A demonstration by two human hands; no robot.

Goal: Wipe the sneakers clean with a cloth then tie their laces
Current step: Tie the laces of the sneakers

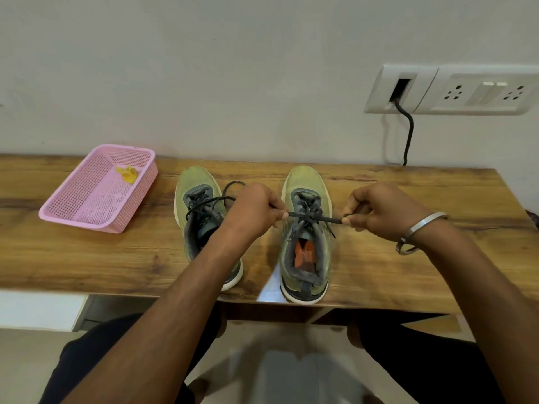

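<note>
Green shoes sit side by side on the wooden desk (87,258), and the left hand (256,209) and right hand (382,212) each pinch a lace end (331,220) on the right shoe (306,234), pulling its knot tight, while the left shoe (201,217) looks untied.

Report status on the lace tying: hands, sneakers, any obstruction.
Left hand and right hand each pinch a lace end, pulling outward. Right sneaker mid-knot; left sneaker loose. Nothing blocking.

No text, label, brand or number can be read on anything in view.
</note>
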